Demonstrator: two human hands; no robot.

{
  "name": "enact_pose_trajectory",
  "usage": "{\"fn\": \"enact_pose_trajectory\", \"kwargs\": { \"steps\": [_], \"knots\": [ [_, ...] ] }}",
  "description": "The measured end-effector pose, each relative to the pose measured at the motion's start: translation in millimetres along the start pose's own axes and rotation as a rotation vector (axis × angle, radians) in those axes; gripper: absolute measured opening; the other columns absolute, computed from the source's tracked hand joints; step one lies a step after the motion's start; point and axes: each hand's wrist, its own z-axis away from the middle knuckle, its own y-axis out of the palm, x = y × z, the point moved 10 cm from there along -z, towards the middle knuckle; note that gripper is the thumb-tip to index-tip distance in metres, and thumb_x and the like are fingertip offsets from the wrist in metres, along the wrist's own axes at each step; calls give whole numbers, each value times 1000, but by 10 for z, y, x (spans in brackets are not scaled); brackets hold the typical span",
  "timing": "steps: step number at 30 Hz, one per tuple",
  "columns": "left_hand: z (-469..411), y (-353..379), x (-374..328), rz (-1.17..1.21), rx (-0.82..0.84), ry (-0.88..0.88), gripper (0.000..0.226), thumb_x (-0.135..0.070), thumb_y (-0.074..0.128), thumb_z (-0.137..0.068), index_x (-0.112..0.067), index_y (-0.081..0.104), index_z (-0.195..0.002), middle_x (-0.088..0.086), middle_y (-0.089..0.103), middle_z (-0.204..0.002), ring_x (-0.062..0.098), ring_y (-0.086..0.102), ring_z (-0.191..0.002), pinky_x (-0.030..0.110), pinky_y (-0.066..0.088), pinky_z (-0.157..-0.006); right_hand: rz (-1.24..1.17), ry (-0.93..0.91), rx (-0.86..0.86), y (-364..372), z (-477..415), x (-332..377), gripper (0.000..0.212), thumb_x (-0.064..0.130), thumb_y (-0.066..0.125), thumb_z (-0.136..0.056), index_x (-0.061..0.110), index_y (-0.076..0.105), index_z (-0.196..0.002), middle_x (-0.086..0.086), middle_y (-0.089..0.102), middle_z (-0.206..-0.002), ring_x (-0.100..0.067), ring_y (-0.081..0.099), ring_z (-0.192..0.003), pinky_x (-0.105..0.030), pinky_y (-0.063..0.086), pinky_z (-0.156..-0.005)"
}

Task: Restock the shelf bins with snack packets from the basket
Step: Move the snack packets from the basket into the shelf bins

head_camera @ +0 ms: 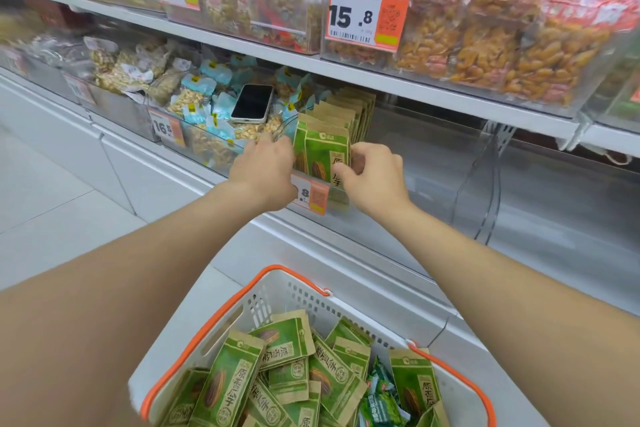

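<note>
Closest to me sits one white basket [277, 291] with two orange handles. In it is a loose heap of snack packets [228, 378]. I make out roughly ten, but they overlap too much for an exact count. Each is a flat kraft-paper pouch with a green front panel, a brown seed picture and large dark characters. A few small dark-green wrapped sweets [377, 399] lie among them on the right.

Beyond the basket both my bare arms reach to the lower shelf. The right hand [375, 177] pinches the front packet [325, 156], thumb on its face and fingers curled behind its right edge. The left hand [263, 173] lies against the left side of the same front packets. Its fingers bend down out of sight, so I cannot tell whether it grips anything.

That packet stands upright at the front of a clear bin [433, 166], heading a row of matching pouches [346, 107], about ten deep. The bin's right part is bare.

In the next bin to the left, one phone [252, 103] lies face up on blue-and-white nut packs.

I can see five price tags [367, 15]. The upper shelf's bins hold golden-orange snacks [485, 45].
</note>
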Motion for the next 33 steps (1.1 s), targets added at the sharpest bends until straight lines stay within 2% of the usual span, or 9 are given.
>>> {"fn": "enact_pose_trajectory", "kwargs": {
  "steps": [4, 10, 14, 18, 22, 24, 27, 29, 33],
  "knots": [
    [-29, 20, 69, 8, 11, -1, 52, -26, 77, -87, -10, 53, -131, 16, 44, -133, 42, 45, -126, 53, 46, -103, 13, 68, -1, 172, -88, 33, 13, 31, 77, -90, 19, 78, -87, 1, 68, -77, -25, 57, -90, -29, 37, -70],
    [-58, 51, 120, 47, 6, 19, 51, -19, 72, -88, -16, 50, -134, 13, 39, -130, 40, 45, -121, 53, 47, -102, -22, 121, -7, 299, -191, 94, 26, 30, 79, -89, 6, 76, -80, -8, 69, -75, -3, 47, -76, -30, 38, -68],
    [-50, 77, 89, 37, 21, 29, 53, -19, 70, -88, -22, 47, -136, 13, 35, -128, 40, 44, -118, 49, 46, -99, 49, 103, 10, 365, -211, 95, 37, 35, 78, -86, 2, 69, -71, -10, 66, -70, -24, 52, -85, -35, 46, -64],
    [-45, 84, 57, 12, 18, 30, 48, -23, 72, -87, -15, 46, -128, 14, 35, -127, 40, 46, -113, 49, 48, -94, 108, 99, 0, 259, -161, 97, 44, 41, 73, -82, 3, 67, -61, -7, 63, -57, -9, 50, -72, -32, 45, -57],
    [-12, 26, -7, 52, -47, 63, 47, -19, 73, -85, -11, 41, -118, 13, 36, -123, 37, 45, -104, 46, 46, -86, 107, 48, -85, 43, -18, 186, 23, 39, 61, -80, 17, 68, -75, 3, 67, -71, -13, 59, -76, -34, 52, -60],
    [3, -3, -14, 53, -68, 69, 39, -17, 72, -85, -12, 43, -110, 11, 38, -117, 34, 47, -96, 43, 44, -79, 102, -161, -97, -50, 118, 412, 9, 30, 56, -83, 24, 63, -84, 7, 64, -76, -17, 60, -74, -34, 51, -61],
    [108, 150, -185, 19, 47, 211, 19, -13, 68, -82, -21, 52, -87, 6, 56, -101, 34, 59, -90, 38, 46, -73, 149, -460, 144, 110, 454, 686, 12, 25, 49, -82, 24, 61, -83, 4, 66, -74, -23, 61, -70, -39, 53, -62],
    [310, 450, -355, -56, 259, 337, 25, -13, 68, -81, -28, 49, -75, -2, 60, -83, 27, 59, -81, 32, 41, -67, 340, -503, 540, 453, 782, 613, 18, 27, 49, -84, 24, 66, -87, 4, 67, -79, -27, 63, -78, -40, 56, -68],
    [916, 1116, -579, -111, 675, 442, 7, -26, 73, -91, -23, 69, -95, -11, 64, -84, 16, 59, -83, 27, 42, -70, 745, -402, 1253, 879, 1683, -84, 26, 25, 50, -94, 10, 72, -94, -7, 70, -88, -30, 63, -83, -40, 58, -78]
  ]
}}
